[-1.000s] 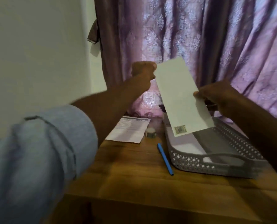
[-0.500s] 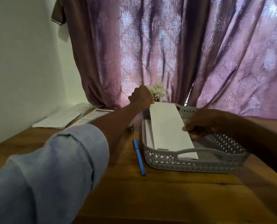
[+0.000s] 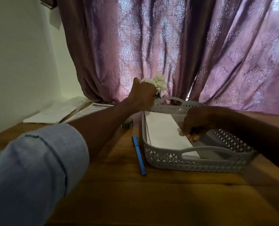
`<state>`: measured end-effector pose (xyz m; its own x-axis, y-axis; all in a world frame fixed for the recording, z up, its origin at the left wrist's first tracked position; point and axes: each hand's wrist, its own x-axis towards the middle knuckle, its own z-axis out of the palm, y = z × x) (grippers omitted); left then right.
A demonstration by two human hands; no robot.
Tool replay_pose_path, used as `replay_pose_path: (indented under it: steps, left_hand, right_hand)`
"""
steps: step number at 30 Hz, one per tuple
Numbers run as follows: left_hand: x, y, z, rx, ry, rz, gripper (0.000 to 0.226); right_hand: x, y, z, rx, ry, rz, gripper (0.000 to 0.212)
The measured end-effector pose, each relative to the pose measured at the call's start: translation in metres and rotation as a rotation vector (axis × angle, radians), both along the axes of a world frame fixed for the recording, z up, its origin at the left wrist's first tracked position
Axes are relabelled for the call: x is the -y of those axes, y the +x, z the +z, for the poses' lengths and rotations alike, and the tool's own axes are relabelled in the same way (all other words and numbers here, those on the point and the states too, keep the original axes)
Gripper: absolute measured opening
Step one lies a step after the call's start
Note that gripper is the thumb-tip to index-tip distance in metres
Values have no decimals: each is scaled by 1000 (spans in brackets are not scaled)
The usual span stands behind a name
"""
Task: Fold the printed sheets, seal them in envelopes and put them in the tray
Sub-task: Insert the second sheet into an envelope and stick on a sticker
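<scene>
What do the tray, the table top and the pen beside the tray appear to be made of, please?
The tray: probably moulded plastic, matt grey, judging by its pierced lattice walls and cut-out handles. The table top: looks like wood or a wood veneer, warm brown with visible grain and a slight sheen. The pen: likely plastic, smooth blue; too small to tell more.

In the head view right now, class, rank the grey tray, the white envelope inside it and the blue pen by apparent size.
1. grey tray
2. white envelope
3. blue pen, clearly slimmest, though its length looks close to the envelope's.
</scene>
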<state>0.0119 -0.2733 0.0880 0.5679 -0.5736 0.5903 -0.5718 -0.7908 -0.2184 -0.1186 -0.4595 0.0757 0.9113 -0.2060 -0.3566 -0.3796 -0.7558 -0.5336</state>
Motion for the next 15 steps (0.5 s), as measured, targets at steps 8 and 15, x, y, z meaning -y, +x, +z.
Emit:
replay_pose_path:
  steps: [8,15]
  left_hand:
    - [-22,-42,-27,-136,-600,-33,23]
    - [-36,-54,-47,-548,-933,-38,8]
  right_hand:
    - [-15,-3,10,-34,-94,15,26]
    - [-37,2,15,-106,-188,-24,27]
